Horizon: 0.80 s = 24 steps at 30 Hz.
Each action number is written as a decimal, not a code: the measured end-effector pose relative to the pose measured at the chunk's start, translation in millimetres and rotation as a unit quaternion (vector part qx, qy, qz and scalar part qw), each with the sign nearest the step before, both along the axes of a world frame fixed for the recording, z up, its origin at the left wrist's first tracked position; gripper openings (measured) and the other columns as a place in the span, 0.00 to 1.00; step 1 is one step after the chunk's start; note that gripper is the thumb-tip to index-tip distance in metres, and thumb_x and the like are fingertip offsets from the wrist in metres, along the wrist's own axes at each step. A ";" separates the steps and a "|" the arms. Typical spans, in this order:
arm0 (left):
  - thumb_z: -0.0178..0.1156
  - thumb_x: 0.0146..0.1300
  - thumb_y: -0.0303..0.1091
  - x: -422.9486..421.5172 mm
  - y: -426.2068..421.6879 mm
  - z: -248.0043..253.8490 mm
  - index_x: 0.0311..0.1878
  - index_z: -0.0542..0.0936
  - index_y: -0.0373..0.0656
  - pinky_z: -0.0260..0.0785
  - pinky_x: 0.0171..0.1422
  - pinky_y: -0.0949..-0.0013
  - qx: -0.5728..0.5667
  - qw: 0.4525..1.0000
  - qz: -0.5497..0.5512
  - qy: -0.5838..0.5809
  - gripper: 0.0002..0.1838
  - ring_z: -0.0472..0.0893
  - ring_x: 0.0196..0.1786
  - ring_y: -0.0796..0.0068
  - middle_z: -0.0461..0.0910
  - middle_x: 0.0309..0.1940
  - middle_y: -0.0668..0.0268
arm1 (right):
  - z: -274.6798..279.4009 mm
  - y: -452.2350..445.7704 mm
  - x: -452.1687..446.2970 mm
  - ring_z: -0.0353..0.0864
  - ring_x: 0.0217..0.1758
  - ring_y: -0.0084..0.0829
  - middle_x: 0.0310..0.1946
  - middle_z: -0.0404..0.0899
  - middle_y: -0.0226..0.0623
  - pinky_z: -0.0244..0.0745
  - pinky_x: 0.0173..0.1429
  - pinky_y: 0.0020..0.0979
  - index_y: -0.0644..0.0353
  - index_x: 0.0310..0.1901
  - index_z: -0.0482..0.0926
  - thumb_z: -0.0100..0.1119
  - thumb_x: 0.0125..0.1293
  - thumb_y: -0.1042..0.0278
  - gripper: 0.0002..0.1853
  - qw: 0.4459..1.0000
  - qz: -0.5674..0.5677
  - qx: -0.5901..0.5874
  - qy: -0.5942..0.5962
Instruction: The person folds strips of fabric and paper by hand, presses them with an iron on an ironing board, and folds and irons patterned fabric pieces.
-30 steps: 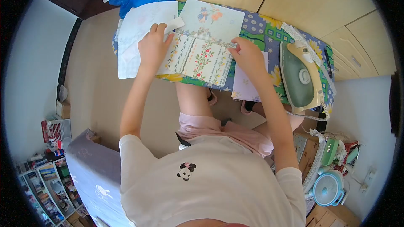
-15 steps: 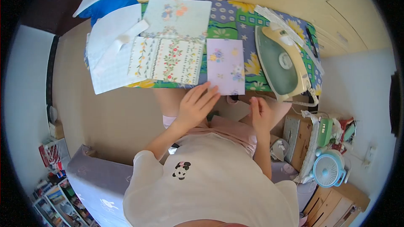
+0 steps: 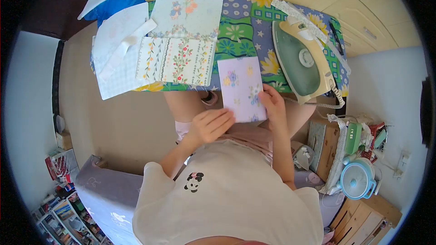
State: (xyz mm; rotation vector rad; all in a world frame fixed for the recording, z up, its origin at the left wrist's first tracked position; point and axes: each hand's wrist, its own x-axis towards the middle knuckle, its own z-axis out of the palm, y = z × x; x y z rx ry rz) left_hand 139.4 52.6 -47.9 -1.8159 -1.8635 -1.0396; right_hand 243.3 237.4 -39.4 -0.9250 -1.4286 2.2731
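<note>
A lilac rectangle of flowered fabric (image 3: 239, 90) hangs partly over the near edge of the ironing surface, above my lap. My right hand (image 3: 274, 103) grips its right edge, thumb on top and fingers underneath. At its lower left corner, my left hand (image 3: 211, 124) holds the edge between thumb and fingers; the thumb is mostly hidden. Left of it lies a cream fabric piece (image 3: 177, 61) with rows of flowers. Behind that is a pale blue printed fabric (image 3: 200, 13). To the right, a cream and green iron (image 3: 302, 61) lies on its side.
A colourful patterned cloth (image 3: 234, 45) covers the ironing surface. White checked fabric (image 3: 113, 59) with a white strip (image 3: 129, 43) lies at the left. A clear ruler (image 3: 295, 11) and a black pen (image 3: 336, 38) are behind the iron. A coiled cord (image 3: 336, 102) trails from it. A small blue fan (image 3: 356, 180) stands lower right.
The lilac fabric has moved off the surface toward me and tilted slightly. My right hand has risen to grip its right edge, and my left hand has moved down to its lower left corner.
</note>
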 end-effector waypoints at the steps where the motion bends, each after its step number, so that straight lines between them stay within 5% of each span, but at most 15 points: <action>1: 0.60 0.46 0.26 5.7 -3.1 -2.5 0.36 0.81 0.40 0.75 0.42 0.70 0.002 1.000 -0.019 -0.015 0.11 0.79 0.45 0.68 0.80 0.39 0.64 | 6.0 -2.0 -1.1 0.76 0.39 0.18 0.37 0.79 0.32 0.70 0.41 0.19 0.67 0.50 0.70 0.58 0.63 0.71 0.16 1.000 0.024 -0.016 0.011; 6: 0.62 0.50 0.28 9.0 -9.5 -4.6 0.43 0.79 0.37 0.72 0.51 0.61 0.021 0.991 -0.047 -0.124 0.15 0.77 0.51 0.58 0.76 0.49 0.57 | -4.3 -8.9 3.3 0.75 0.40 0.19 0.39 0.79 0.33 0.70 0.46 0.21 0.67 0.49 0.70 0.57 0.62 0.77 0.14 0.993 0.058 0.088 0.044; 9: 0.58 0.56 0.26 8.0 -9.8 -0.7 0.56 0.71 0.36 0.63 0.62 0.57 0.076 0.971 0.009 -0.228 0.22 0.69 0.61 0.55 0.67 0.60 0.53 | -7.8 -14.1 12.1 0.75 0.41 0.19 0.39 0.78 0.33 0.70 0.48 0.22 0.67 0.47 0.71 0.55 0.62 0.80 0.12 0.986 0.067 0.134 0.074; 11: 0.50 0.61 0.23 7.7 10.1 7.6 0.65 0.60 0.37 0.53 0.68 0.56 0.164 0.842 0.034 -0.513 0.27 0.59 0.68 0.57 0.55 0.68 0.53 | -11.2 -13.4 20.5 0.75 0.42 0.20 0.40 0.77 0.33 0.69 0.49 0.22 0.66 0.46 0.72 0.55 0.62 0.80 0.11 0.984 0.068 0.140 0.091; 13: 0.49 0.63 0.23 -2.2 15.7 7.9 0.69 0.51 0.39 0.50 0.70 0.58 0.136 0.811 -0.027 -0.569 0.31 0.53 0.71 0.60 0.45 0.71 0.56 | -12.2 -10.6 29.5 0.74 0.43 0.20 0.39 0.77 0.32 0.69 0.50 0.23 0.66 0.43 0.74 0.56 0.61 0.81 0.09 0.972 0.102 0.181 0.113; 15: 0.50 0.64 0.24 -2.9 25.8 17.6 0.68 0.54 0.38 0.54 0.69 0.61 0.133 0.676 -0.055 -0.722 0.30 0.58 0.69 0.62 0.52 0.69 0.55 | -8.5 -9.9 38.2 0.74 0.44 0.21 0.39 0.76 0.32 0.69 0.50 0.23 0.66 0.42 0.74 0.56 0.61 0.81 0.08 0.971 0.103 0.177 0.124; 16: 0.50 0.64 0.24 -5.8 26.9 21.1 0.68 0.54 0.38 0.54 0.69 0.61 0.132 0.675 -0.057 -0.724 0.30 0.58 0.69 0.62 0.52 0.69 0.55 | -5.9 -9.3 41.2 0.74 0.44 0.21 0.39 0.76 0.32 0.68 0.50 0.23 0.65 0.41 0.74 0.56 0.61 0.82 0.07 0.970 0.104 0.173 0.136; 18: 0.54 0.63 0.24 -12.4 25.4 26.0 0.63 0.64 0.36 0.62 0.62 0.68 0.055 0.608 -0.106 -0.785 0.25 0.70 0.61 0.67 0.67 0.61 0.56 | -2.5 -8.3 44.1 0.74 0.44 0.21 0.38 0.76 0.31 0.68 0.50 0.23 0.65 0.41 0.74 0.55 0.61 0.82 0.07 0.970 0.099 0.174 0.135; 22: 0.57 0.60 0.22 -9.6 21.8 28.5 0.54 0.74 0.35 0.69 0.54 0.74 0.016 0.647 -0.042 -0.761 0.17 0.78 0.50 0.73 0.78 0.49 0.59 | 2.6 -6.4 45.7 0.74 0.44 0.21 0.38 0.76 0.31 0.68 0.50 0.23 0.64 0.42 0.74 0.55 0.61 0.82 0.08 0.980 0.087 0.128 0.121; 24: 0.58 0.59 0.20 -4.7 22.7 33.1 0.47 0.79 0.34 0.71 0.48 0.78 0.066 0.711 -0.030 -0.700 0.12 0.80 0.43 0.76 0.82 0.42 0.60 | 1.2 -5.4 44.3 0.74 0.43 0.21 0.38 0.76 0.30 0.68 0.49 0.23 0.64 0.42 0.74 0.56 0.61 0.81 0.08 0.980 0.085 0.145 0.110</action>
